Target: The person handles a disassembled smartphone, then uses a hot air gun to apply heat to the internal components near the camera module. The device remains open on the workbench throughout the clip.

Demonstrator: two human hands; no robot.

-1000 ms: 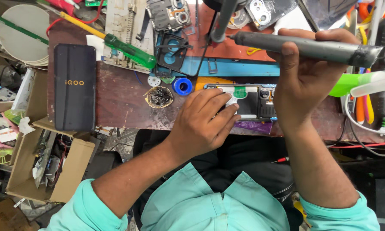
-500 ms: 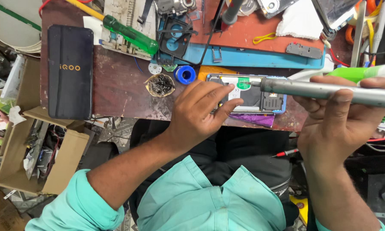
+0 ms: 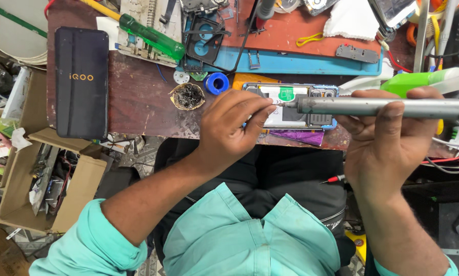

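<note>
since half a second ago the grey metal tool point(image 3: 382, 107) is sitting lower and closer to level, its tip now meeting the left hand's fingertips over the opened phone point(image 3: 291, 105) instead of passing above it; a second ago it was raised well above the bench. the right hand point(image 3: 388, 143) is wrapping the tool's barrel, fingers and thumb clamped round it, and is holding it sideways across the front of the bench. the left hand point(image 3: 229, 130) is pinching thumb and forefinger together at the tool's tip, on something too small to make out, while its heel is hanging past the front edge of the wooden bench point(image 3: 137, 102).

the opened phone is lying face down just inside that front edge, with a purple scrap point(image 3: 296, 137) tucked under it and sticking out toward the person. the hands are working in a tight space: a small dish of dark debris point(image 3: 187, 96) and a blue ring point(image 3: 218, 83) are lying just to the left of the left hand, the blue mat point(image 3: 301, 62) is crowding in behind the phone, and a green bottle point(image 3: 418, 82) is sitting right behind the right hand's knuckles. more room is showing further left, between the dish and the black phone point(image 3: 81, 82), which is lying flat at the bench's left end above an open cardboard box point(image 3: 66, 189). a green-handled screwdriver point(image 3: 153, 37) is resting at the back, well apart from both hands.
</note>
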